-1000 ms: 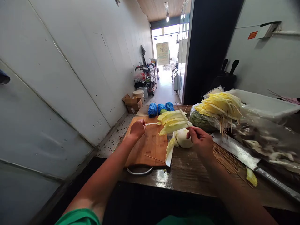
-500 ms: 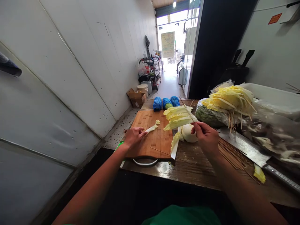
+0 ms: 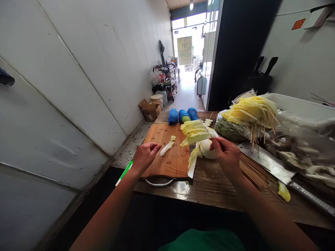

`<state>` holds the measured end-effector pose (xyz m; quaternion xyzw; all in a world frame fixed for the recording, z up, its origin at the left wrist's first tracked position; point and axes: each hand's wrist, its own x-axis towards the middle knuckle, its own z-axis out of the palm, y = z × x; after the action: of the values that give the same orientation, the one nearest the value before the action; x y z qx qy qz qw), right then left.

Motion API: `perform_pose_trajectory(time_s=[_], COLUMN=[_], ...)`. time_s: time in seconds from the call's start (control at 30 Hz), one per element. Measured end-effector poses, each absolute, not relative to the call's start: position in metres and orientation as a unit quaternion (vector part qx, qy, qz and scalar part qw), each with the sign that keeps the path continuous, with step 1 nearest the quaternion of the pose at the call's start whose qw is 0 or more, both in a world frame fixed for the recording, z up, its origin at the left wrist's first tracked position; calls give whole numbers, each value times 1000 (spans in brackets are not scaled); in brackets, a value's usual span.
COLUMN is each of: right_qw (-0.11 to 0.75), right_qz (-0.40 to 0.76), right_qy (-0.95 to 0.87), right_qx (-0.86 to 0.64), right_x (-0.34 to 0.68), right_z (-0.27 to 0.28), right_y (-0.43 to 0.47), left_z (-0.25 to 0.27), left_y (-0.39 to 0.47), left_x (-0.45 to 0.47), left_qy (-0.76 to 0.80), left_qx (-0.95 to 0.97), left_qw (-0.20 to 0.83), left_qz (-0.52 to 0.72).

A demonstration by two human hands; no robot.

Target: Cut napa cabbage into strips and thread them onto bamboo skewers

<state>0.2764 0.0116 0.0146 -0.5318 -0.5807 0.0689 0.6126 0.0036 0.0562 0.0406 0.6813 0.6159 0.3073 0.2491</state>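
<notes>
Cabbage leaves (image 3: 193,134), several on one skewer (image 3: 206,130), hang above the cutting board's right edge, the skewer's near end pinched between the thumb and fingers of the right hand (image 3: 225,153). The left hand (image 3: 146,157) is over the left side of the cutting board (image 3: 156,134), its fingers drawn in; whether the tips meet cannot be told. Just beside them lies a loose leaf strip (image 3: 166,147). A pale cabbage head (image 3: 208,150) sits right of the board on the desk (image 3: 205,190). Further right are bare skewers (image 3: 253,170), a broad knife (image 3: 276,168) and a pile of skewered leaves (image 3: 252,111).
</notes>
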Motion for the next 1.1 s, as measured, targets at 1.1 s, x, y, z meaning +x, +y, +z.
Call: perform_pose_trajectory(time_s=[1.1], right_qw=[163], right_qz=[714], right_qy=[-593], right_qx=[-337], right_x=[107], right_z=[-36], right_y=[-98], left_z=[-27], left_y=[-100], left_x=[-42], left_qy=[386], left_qx=[50], left_qw=[596], left_qz=[702])
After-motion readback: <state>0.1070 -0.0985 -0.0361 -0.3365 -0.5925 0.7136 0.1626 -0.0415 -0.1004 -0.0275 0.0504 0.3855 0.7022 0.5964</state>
